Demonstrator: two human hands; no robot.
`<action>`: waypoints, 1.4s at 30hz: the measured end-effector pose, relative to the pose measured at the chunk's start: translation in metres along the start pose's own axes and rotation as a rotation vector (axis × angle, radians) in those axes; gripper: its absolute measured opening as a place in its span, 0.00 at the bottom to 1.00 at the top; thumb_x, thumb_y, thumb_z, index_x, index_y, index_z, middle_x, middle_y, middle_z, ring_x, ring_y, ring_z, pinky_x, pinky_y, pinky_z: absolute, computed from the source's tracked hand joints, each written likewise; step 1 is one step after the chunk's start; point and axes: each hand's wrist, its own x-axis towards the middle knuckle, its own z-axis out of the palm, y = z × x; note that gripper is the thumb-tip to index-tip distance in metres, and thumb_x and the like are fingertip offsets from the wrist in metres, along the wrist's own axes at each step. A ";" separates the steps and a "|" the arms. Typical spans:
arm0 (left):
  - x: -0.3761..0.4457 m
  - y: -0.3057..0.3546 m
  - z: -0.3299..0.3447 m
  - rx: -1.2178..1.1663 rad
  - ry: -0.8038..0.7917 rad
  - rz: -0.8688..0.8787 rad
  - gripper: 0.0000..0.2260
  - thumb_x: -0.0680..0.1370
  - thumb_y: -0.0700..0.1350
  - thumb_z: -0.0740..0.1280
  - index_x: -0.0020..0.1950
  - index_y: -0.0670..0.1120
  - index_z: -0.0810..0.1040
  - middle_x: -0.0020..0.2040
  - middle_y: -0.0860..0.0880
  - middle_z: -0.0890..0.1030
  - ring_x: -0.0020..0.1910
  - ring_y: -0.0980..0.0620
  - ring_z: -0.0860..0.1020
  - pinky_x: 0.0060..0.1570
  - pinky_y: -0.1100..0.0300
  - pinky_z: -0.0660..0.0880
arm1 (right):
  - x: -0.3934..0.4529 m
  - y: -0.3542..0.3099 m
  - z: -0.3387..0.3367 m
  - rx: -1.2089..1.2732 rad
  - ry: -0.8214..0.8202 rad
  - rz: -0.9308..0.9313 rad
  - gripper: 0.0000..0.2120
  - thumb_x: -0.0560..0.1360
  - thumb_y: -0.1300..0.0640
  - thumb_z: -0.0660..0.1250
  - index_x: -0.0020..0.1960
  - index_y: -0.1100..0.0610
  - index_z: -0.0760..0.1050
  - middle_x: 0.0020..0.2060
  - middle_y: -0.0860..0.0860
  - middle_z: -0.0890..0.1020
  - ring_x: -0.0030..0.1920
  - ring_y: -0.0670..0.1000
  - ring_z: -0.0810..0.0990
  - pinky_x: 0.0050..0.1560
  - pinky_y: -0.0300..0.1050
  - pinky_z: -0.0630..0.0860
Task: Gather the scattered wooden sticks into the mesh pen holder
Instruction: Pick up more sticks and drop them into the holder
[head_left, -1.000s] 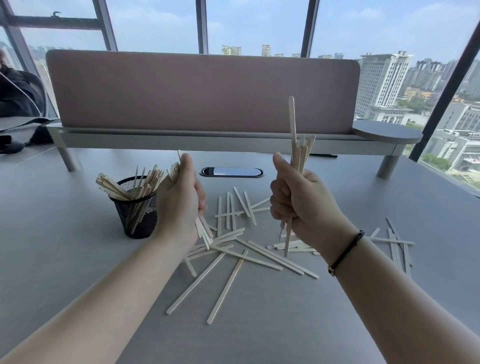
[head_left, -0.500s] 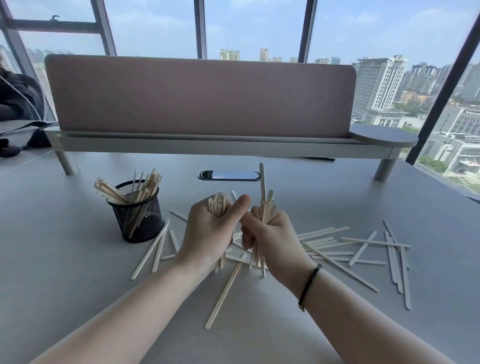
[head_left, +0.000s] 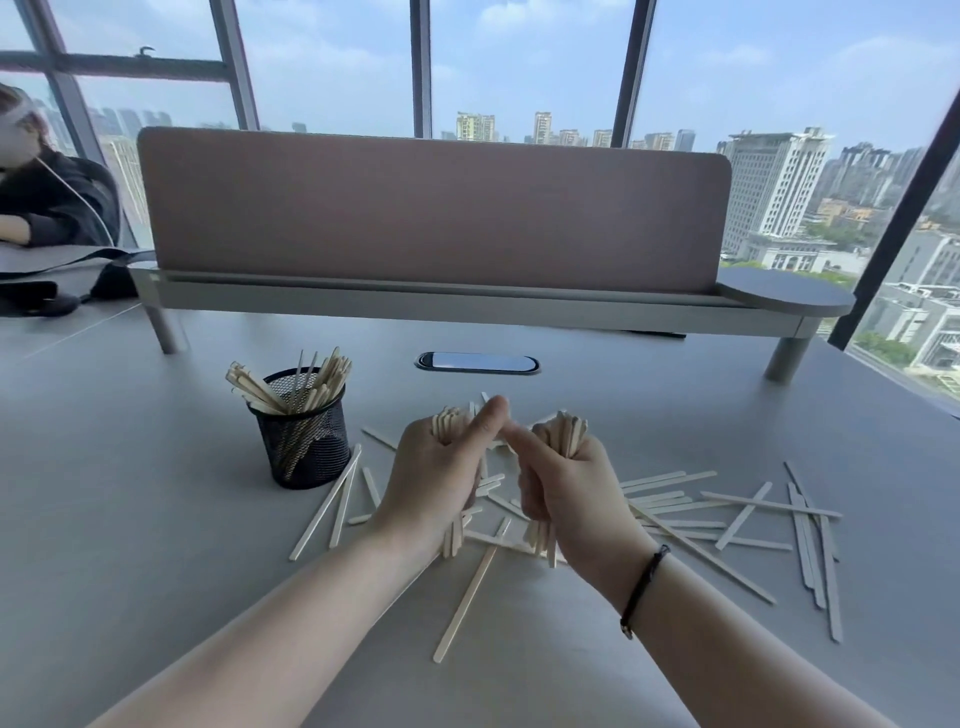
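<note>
1. Head view shows my left hand (head_left: 434, 478) curled round an upright bundle of sticks (head_left: 450, 423), whose ends poke out above and below my fist.
2. My right hand (head_left: 569, 486) grips a second bundle (head_left: 570, 431) the same way, with the two thumbs meeting between them.
3. I judge I hold both bundles vertical, lower ends on or close to the counter (head_left: 156, 519), to even up the ends so each goes into the holder cleanly.
4. The mesh pen holder (head_left: 304, 441) stands to the left of my hands, near but apart, already holding many sticks that fan out over its rim.
5. The scattered wooden sticks (head_left: 727, 514) are thin, flat, pale strips; most lie crossed to the right of my hands, a few lean beside the holder, and one long stick (head_left: 470, 592) lies nearer me.
6. Much remains to be gathered.
</note>
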 end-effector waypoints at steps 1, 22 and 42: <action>0.000 0.004 0.000 -0.020 0.002 -0.024 0.29 0.78 0.56 0.69 0.22 0.47 0.62 0.20 0.50 0.60 0.19 0.50 0.60 0.25 0.64 0.60 | 0.001 -0.003 0.001 0.037 -0.012 0.012 0.27 0.76 0.53 0.71 0.24 0.51 0.60 0.20 0.51 0.60 0.21 0.49 0.56 0.25 0.39 0.57; 0.092 0.101 -0.157 0.434 0.458 0.009 0.30 0.81 0.63 0.56 0.32 0.42 0.77 0.35 0.46 0.84 0.38 0.49 0.81 0.38 0.58 0.72 | 0.112 -0.072 0.202 0.149 -0.092 -0.024 0.29 0.79 0.42 0.63 0.22 0.51 0.65 0.19 0.48 0.67 0.23 0.50 0.67 0.38 0.50 0.70; 0.083 0.045 -0.181 0.425 0.345 0.133 0.23 0.84 0.59 0.52 0.45 0.53 0.85 0.47 0.55 0.86 0.46 0.54 0.84 0.55 0.53 0.78 | 0.110 -0.038 0.191 -0.455 0.051 -0.434 0.12 0.83 0.52 0.57 0.52 0.54 0.78 0.43 0.46 0.84 0.47 0.47 0.81 0.48 0.43 0.76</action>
